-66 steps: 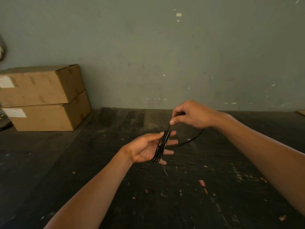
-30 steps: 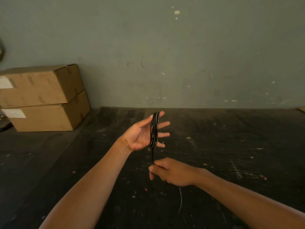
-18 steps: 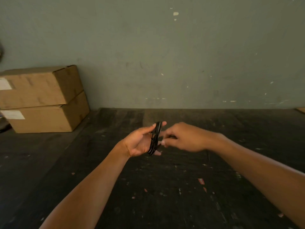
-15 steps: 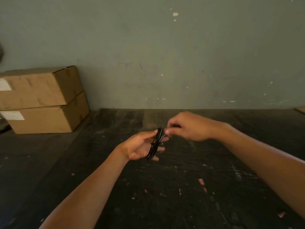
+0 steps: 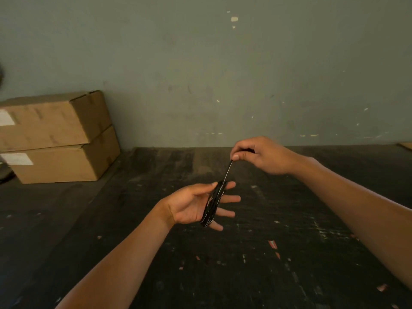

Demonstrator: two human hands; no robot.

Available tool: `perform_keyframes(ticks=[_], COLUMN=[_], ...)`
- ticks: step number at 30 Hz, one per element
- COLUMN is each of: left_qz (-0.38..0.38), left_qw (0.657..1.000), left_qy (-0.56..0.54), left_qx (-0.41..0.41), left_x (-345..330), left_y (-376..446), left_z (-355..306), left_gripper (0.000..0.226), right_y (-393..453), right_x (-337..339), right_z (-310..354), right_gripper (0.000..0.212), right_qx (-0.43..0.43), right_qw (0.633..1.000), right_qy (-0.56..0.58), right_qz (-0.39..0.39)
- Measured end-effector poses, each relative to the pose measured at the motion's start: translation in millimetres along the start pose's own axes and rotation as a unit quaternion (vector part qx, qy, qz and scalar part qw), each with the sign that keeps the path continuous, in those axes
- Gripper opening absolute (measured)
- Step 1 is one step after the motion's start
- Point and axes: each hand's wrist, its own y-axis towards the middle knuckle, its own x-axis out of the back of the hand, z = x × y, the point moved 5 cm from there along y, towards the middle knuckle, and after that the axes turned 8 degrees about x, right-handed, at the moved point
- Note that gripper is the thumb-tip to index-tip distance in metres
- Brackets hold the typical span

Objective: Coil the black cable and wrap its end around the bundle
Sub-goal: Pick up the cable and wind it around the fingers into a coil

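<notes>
1. Left hand (image 5: 191, 206) is palm-up with its fingers spread, and the cable (image 5: 211, 206) is looped around those fingers as a tight, flat black bundle, a bit glossy with little highlights.
2. Right hand (image 5: 265, 156) sits up and to the right of it, thumb and forefinger pinching the cable's free end. That strand runs straight and taut down to the top of the bundle.
3. Both hands are held above the table (image 5: 289, 253), not touching it. Loads of open room all around them.
4. Table is dark, rough and scuffed, with pale scratches and a few reddish flecks. Its far edge butts against the wall (image 5: 223, 74).
5. Wall is matte grey-green with small chips in the paint.
6. 2 plain brown cardboard boxes (image 5: 60, 139) are stacked at far left by the wall, well apart from the hands, each with a white label.
</notes>
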Motion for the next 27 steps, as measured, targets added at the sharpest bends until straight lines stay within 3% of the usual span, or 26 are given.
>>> perform_keyframes(ticks=[5, 9, 13, 18, 22, 27], left_qz=[0.100, 0.138, 0.164, 0.170, 0.138, 0.099], left_qw=[0.992, 0.983, 0.969, 0.950, 0.936, 0.926], left_qy=[-0.048, -0.064, -0.123, -0.159, -0.227, -0.254], left_qx=[-0.057, -0.106, -0.142, -0.207, -0.230, -0.260], left_x=[-18, -29, -35, -38, -31, -24], left_y=[-3, -3, 3, 7, 8, 7], left_z=[-9, -20, -27, -33, -33, -31], left_gripper=[0.046, 0.044, 0.043, 0.044, 0.042, 0.042], right_y=[-11, -22, -27, -32, -35, -35], right_x=[-15, -40, -59, -84, -98, -99], right_z=[-15, -16, -16, -15, -15, -11], right_gripper=[0.015, 0.015, 0.016, 0.017, 0.012, 0.014], right_qx=[-0.019, -0.005, -0.031, -0.073, -0.120, -0.142], right_qw=[0.995, 0.987, 0.947, 0.893, 0.830, 0.820], right_qy=[0.076, 0.129, 0.287, 0.396, 0.490, 0.482], right_qz=[-0.069, -0.098, -0.144, -0.200, -0.240, -0.273])
